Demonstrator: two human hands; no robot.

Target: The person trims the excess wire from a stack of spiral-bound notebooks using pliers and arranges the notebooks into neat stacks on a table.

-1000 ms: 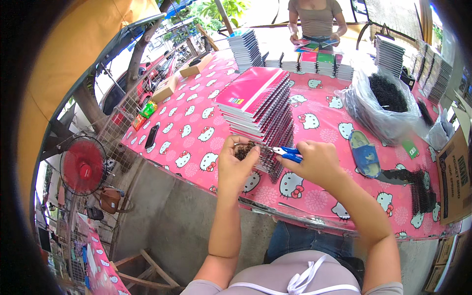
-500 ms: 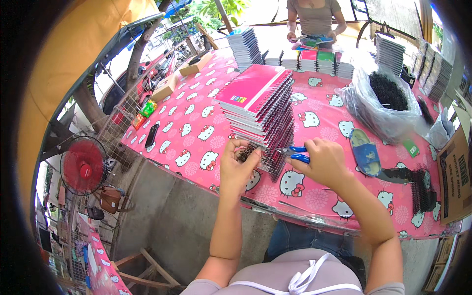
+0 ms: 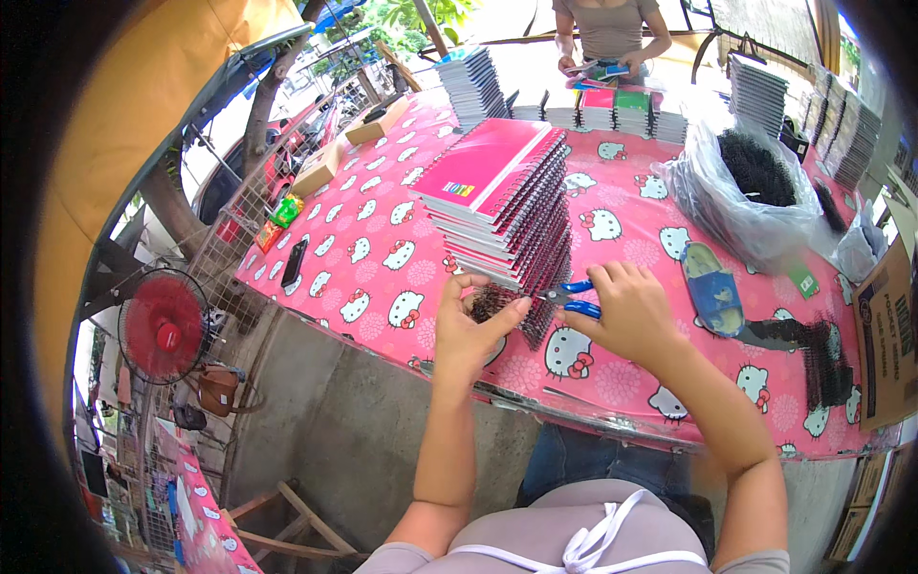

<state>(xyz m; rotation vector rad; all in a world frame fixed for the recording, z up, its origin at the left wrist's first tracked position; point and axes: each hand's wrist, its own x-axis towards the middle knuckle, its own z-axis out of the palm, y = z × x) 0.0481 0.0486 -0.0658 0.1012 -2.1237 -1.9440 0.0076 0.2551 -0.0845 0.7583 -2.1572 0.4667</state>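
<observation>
A tall stack of spiral notebooks with pink covers [image 3: 488, 170] stands before me, dark coil bindings along its right side. My left hand [image 3: 466, 330] is at its lower near corner, thumb and fingers closed around a bunch of dark spiral coils [image 3: 490, 300]. Whether these coils are loose or bound to a notebook is unclear. My right hand [image 3: 628, 312] grips pliers with blue handles [image 3: 582, 309]. Their jaws point left at the coils on the stack's edge, close to my left thumb, and the exact contact is too small to make out.
The pink patterned table [image 3: 612, 383] bears a plastic bag of black coils [image 3: 755, 172], a blue slipper-shaped item [image 3: 713, 295], loose black coils [image 3: 824, 364] and a phone [image 3: 295, 263]. A cardboard box [image 3: 885, 335] stands right. Across, a person [image 3: 612, 33] handles notebooks beside further stacks [image 3: 472, 88].
My left thumb has shifted right, toward the pliers' jaws, over the coils. The pliers' handles look slightly farther apart. Across the table, the person's hands have moved a little.
</observation>
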